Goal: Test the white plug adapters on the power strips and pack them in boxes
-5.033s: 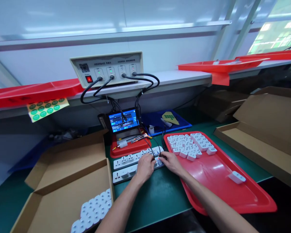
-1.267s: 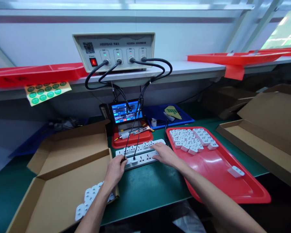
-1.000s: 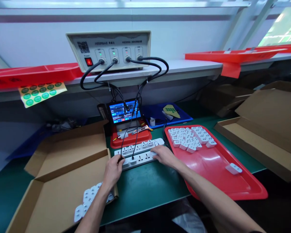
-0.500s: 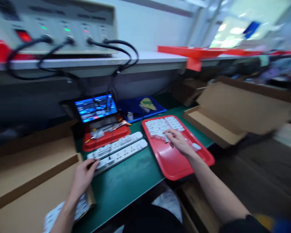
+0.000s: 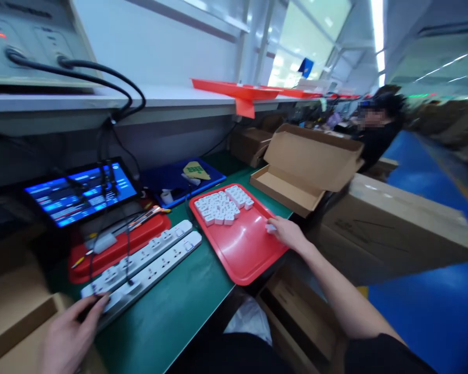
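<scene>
Two white power strips lie side by side on the green table, a far power strip [image 5: 144, 254] and a near power strip [image 5: 164, 264]. My left hand [image 5: 76, 324] has its thumb and fingers closed at the left end of the near strip, beside a raised white block [image 5: 129, 290] with a thin black lead. At the right edge of a red tray [image 5: 237, 262], my right hand [image 5: 290, 234] pinches a small white piece [image 5: 271, 228], its far side hidden by the fingers. Many small white blocks [image 5: 220, 205] sit grouped in the tray's far part.
A lit screen [image 5: 81, 192] stands behind a red tool tray [image 5: 120, 244]. A blue tray [image 5: 210, 176] lies further back. An open cardboard box [image 5: 288, 192] stands at right, another box [image 5: 27, 322] at left. Cables [image 5: 97, 78] hang from the shelf. A person [image 5: 382, 130] sits farther off.
My view has turned to the right. My right hand has moved from beside the white blocks to the tray's right edge. My left hand stays at the near strip's left end.
</scene>
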The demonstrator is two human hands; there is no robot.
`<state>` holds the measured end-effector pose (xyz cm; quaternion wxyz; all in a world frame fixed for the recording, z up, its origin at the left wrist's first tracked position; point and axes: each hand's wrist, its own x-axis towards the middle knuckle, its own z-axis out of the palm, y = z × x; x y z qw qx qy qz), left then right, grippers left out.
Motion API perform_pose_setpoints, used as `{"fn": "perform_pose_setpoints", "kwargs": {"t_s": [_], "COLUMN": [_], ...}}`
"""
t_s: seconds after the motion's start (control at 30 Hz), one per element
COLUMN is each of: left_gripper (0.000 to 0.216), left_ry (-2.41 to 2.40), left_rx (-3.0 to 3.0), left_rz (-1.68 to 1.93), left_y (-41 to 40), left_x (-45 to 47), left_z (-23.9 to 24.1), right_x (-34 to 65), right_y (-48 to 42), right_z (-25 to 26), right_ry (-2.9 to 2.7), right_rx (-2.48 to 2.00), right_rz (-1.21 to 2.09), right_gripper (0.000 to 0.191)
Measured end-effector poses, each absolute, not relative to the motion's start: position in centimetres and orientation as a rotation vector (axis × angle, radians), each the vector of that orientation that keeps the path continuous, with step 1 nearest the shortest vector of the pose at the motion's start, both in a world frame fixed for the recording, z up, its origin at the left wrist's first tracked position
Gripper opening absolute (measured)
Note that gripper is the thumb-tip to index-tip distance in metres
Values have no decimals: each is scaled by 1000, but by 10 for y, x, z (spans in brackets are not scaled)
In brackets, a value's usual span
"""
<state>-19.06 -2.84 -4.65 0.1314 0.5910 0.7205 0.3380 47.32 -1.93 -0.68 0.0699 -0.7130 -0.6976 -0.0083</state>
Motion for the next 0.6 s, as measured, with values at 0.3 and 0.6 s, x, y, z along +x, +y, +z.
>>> {"fn": "perform_pose_setpoints", "kwargs": {"t_s": [0.3,0.6], "left_gripper": [35,36], "left_ry": [1883,1817], "left_rx": [1809,1984], "left_rz": [939,945], "left_y": [-48,-45], "left_x": [-160,-165], "left_z": [-13,-18], "right_x": [460,358], "right_y": [-13,46], "right_z": [-33,-4], "right_ry": [-2143,-2331], "right_rx": [-2063,-1623], "right_rz": [-369,-43], "right_gripper": [40,37]}}
